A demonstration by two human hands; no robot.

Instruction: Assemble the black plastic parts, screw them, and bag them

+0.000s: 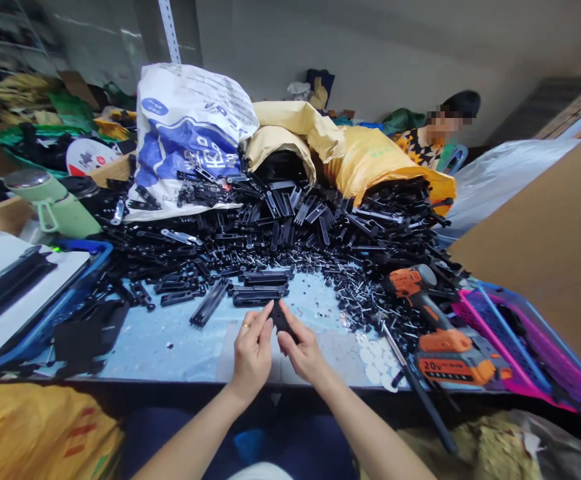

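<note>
Right grip (298, 343) is curled around a black part (284, 321). Left grip (253, 348) touches its far end; whether it pinches, I can't tell.

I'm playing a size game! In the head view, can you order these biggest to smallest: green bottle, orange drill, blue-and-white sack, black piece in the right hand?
1. Blue-and-white sack
2. Orange drill
3. Green bottle
4. Black piece, partly covered by the right hand
That's picture size only.
</note>
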